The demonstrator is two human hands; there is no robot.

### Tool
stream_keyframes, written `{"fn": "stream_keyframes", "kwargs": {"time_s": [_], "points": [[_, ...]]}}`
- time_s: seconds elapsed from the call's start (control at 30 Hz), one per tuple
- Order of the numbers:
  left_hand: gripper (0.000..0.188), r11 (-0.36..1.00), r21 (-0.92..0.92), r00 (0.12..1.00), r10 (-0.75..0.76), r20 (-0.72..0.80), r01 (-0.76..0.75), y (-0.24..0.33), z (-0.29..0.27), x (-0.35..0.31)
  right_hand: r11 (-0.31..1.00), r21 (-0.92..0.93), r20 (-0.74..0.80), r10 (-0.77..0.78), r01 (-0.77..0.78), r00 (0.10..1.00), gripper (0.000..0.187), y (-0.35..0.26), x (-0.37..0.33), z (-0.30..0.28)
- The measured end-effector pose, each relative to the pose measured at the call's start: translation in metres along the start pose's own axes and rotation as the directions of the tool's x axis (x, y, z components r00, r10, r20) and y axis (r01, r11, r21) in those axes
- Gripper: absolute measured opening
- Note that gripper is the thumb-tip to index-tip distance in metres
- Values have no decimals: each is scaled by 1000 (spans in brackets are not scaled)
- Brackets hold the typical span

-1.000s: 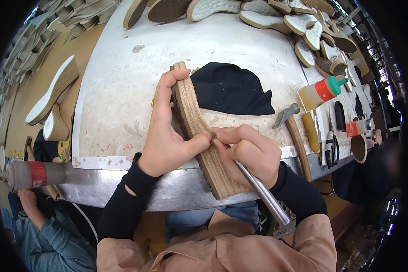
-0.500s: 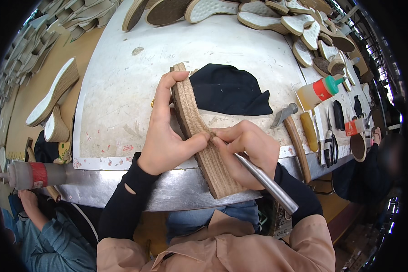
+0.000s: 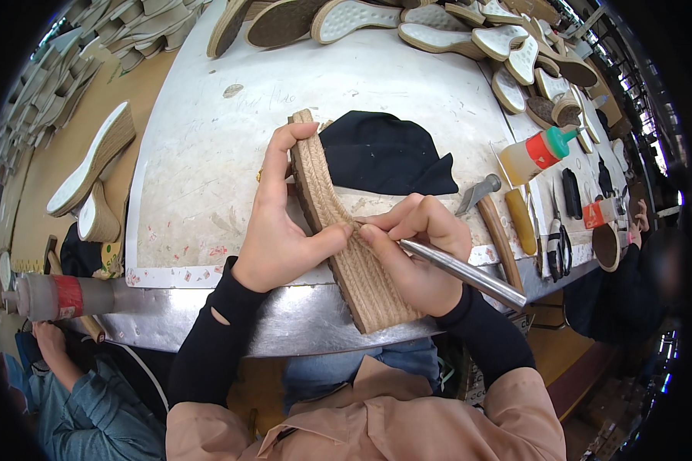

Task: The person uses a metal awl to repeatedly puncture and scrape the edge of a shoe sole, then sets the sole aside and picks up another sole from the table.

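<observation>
A wedge shoe sole point(image 3: 370, 286) wrapped in braided tan jute is held on its side over the table's front edge, its thick end toward me. My left hand point(image 3: 281, 242) grips it, fingers at the far, thin end and thumb pressed on the braid midway along. Across from that thumb, my right hand point(image 3: 427, 265) has its thumb and fingertips pinched at the braid; any strand between them is too small to make out. A silver metal rod tool point(image 3: 473, 276) is tucked in the same hand, its blunt end pointing right. Behind the sole lies a black cloth point(image 3: 384, 154).
To the right lie a hammer point(image 3: 496, 230), a yellow-handled tool point(image 3: 520, 223), pliers point(image 3: 559, 250) and a green-capped bottle point(image 3: 538, 154). Many soles point(image 3: 438, 38) crowd the far side. Left are two wedge soles point(image 3: 92, 161) and a grey bottle point(image 3: 50, 297). Other people sit on both sides.
My right hand has turned, swinging the metal rod's outer end up and to the right. Its fingertips stay at the braid. My left hand and the sole have hardly moved.
</observation>
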State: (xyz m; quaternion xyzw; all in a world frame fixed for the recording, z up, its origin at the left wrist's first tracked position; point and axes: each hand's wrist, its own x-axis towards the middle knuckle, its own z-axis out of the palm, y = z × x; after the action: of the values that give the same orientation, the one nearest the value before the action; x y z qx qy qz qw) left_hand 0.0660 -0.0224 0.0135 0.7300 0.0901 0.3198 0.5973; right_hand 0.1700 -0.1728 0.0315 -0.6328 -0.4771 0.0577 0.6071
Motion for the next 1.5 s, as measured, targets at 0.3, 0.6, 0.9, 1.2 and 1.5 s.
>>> {"fn": "stream_keyframes", "kwargs": {"time_s": [0.3,0.6,0.9,1.2,1.5], "points": [[89,997,-64,998,-44,43,46,2,-7,1,955,-160,155,-227,251,962,30,-2,2,-5],[94,990,-52,991,-132,9,133,13,-5,2,941,-183,237,-238,284,942,27,-11,2,-6],[86,997,-15,996,-77,-34,76,10,-5,2,939,-187,249,-240,290,938,28,-11,3,-3],[92,997,47,995,-67,68,64,11,-12,2,948,-191,204,-216,255,955,29,-9,4,-5],[91,999,50,1000,-13,23,12,3,-3,-1,934,-183,250,-258,307,933,29,-7,6,-8]]}}
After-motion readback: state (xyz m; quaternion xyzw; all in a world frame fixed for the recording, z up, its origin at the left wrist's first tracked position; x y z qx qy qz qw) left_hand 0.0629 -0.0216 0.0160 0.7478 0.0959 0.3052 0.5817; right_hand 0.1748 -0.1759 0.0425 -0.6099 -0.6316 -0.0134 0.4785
